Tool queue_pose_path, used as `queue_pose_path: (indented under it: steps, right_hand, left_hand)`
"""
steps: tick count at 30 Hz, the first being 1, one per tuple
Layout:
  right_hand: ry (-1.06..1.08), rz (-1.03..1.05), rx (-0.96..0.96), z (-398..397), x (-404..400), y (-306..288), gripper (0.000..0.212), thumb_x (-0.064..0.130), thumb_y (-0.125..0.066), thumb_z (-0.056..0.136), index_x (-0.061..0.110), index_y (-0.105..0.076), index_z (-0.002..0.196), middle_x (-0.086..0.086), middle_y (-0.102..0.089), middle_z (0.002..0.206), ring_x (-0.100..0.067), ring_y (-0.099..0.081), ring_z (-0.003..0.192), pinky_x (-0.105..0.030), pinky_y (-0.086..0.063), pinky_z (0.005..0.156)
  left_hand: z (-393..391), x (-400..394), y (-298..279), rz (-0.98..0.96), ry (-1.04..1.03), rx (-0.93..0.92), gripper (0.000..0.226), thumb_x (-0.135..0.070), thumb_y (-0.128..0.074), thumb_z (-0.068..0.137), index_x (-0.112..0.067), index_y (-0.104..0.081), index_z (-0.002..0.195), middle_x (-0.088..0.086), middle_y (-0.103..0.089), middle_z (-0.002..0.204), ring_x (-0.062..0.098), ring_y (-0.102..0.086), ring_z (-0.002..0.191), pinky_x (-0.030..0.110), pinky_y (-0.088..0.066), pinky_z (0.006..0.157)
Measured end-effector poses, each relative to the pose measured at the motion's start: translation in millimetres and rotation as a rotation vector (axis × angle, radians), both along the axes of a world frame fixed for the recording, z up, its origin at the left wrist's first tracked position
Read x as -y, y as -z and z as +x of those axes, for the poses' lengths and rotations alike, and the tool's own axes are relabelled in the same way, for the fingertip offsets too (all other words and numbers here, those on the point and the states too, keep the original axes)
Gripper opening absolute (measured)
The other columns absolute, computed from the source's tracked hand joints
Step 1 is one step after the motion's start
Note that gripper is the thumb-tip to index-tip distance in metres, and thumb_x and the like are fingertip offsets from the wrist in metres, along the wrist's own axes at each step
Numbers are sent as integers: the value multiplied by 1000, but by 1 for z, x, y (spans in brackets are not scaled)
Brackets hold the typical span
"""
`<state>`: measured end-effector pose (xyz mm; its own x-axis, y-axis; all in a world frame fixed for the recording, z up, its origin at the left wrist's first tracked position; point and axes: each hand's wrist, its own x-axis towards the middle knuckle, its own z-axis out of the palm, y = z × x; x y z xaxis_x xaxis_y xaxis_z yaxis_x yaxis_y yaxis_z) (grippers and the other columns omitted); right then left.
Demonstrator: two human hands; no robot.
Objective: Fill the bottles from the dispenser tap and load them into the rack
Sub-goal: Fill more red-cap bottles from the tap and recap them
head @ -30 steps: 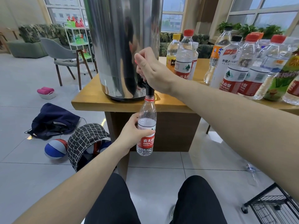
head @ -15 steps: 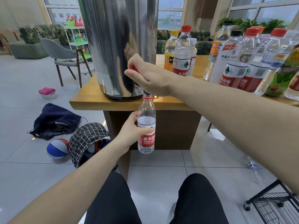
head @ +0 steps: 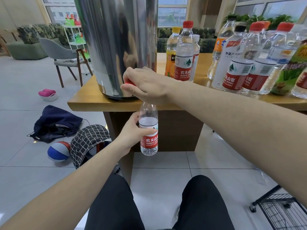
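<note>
A steel dispenser (head: 116, 47) stands on the corner of the wooden table (head: 86, 103). My right hand (head: 146, 85) sits at the dispenser's base, covering the tap, and pinches a small red cap (head: 128, 82) between thumb and finger. Just below the table edge, my left hand (head: 132, 133) grips a clear red-labelled bottle (head: 148, 130) upright, its neck hidden under my right hand. Water reaches to about the top of its label. A black wire rack (head: 282, 211) stands on the floor at lower right.
Several plastic bottles (head: 235, 63) crowd the table's right side, and three more (head: 183, 52) stand behind the dispenser. On the floor at left lie a dark bag (head: 56, 122), a checked bag (head: 89, 141) and a ball (head: 58, 151). A chair (head: 63, 55) stands behind.
My right hand has dropped from the top of the tap to just over the bottle's neck. The bottle stays under the tap.
</note>
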<state>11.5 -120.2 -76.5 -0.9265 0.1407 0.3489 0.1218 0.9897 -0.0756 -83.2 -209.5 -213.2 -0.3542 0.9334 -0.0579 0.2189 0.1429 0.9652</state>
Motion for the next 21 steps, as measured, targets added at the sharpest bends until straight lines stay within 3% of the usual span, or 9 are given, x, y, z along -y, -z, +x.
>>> queue_pose_path:
  steps: [13, 18, 21]
  right_hand:
    - [26, -2, -15, -1, 3, 3, 22, 43, -29, 106, 24, -40, 103, 4, -53, 88, -13, -48, 81, -37, -37, 93]
    - [35, -8, -25, -3, 3, 3, 23, 44, -28, 106, 24, -40, 103, 2, -55, 88, -15, -50, 81, -40, -38, 93]
    - [33, -26, -31, -2, 2, 3, 24, 43, -27, 106, 23, -41, 103, 0, -57, 90, -16, -51, 83, -39, -37, 94]
  left_hand:
    - [3, -3, 1, -9, 8, 6, 76, -20, -82, 81, -27, -39, 143, -3, -52, 141, 12, -53, 110, 20, -44, 73]
    - [2, -2, 0, -10, 5, 4, 78, -20, -82, 81, -26, -38, 144, -2, -53, 141, 14, -54, 112, 27, -45, 83]
    - [2, -2, 0, -8, 3, 10, 78, -19, -83, 80, -27, -39, 145, -2, -53, 141, 14, -55, 112, 25, -46, 80]
